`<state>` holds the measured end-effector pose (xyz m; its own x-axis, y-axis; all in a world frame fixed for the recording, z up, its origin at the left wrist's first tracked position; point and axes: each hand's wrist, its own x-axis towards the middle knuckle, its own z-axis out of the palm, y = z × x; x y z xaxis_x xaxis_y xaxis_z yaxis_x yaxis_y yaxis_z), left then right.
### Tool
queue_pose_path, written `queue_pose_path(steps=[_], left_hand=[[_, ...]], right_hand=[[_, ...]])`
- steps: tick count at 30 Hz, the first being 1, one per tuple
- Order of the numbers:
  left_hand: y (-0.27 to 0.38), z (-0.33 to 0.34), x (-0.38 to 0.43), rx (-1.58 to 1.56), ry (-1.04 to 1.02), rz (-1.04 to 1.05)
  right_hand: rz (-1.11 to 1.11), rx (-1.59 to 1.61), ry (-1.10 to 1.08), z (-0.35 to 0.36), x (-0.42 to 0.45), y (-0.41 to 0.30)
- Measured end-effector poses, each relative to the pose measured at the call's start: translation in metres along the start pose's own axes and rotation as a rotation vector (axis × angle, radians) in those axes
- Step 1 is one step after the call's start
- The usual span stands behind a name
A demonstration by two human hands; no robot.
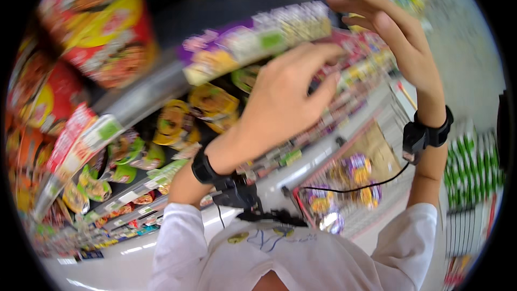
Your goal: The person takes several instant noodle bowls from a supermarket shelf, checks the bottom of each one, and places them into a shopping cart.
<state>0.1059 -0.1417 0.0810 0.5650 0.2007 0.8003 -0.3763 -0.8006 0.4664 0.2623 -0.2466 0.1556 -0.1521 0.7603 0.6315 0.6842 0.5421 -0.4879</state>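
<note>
My left hand (282,89) is over the front of a store shelf, thumb apart from its curled fingers, with nothing visible in it. Just beyond it runs a shelf-edge strip with a purple-and-white promotional label (238,46). My right hand (404,44) is raised farther right near the shelf end, fingers spread and empty. Below the strip, yellow instant noodle cups (214,103) stand beside my left wrist. Large red-and-yellow noodle tubs (109,44) are on the upper shelf at left. Motion blur softens the upper shelf and labels.
A shopping cart (299,202) at lower right holds purple-and-yellow packaged goods (359,169) and a brown cardboard piece (375,145). Green-and-white stacked packs (472,169) stand at far right. A black cable (355,190) runs from my right wristband across the cart.
</note>
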Motion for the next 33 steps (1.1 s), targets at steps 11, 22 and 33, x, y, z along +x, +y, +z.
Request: queue_pose_path(steps=[11,22,33], left_hand=[[-0.075,0.224,-0.155,-0.465,-0.799,-0.579],[-0.075,0.314,-0.312,-0.572,-1.229,-0.912],[-0.055,0.307,-0.318,-0.685,-1.151,-1.001]], right_hand=[[1.258,-0.115,0.877,0.06,-0.412,-0.048],[1.812,0.655,1.551,0.196,-0.593,0.042],[1.727,0.226,1.782,0.197,-0.616,0.089]])
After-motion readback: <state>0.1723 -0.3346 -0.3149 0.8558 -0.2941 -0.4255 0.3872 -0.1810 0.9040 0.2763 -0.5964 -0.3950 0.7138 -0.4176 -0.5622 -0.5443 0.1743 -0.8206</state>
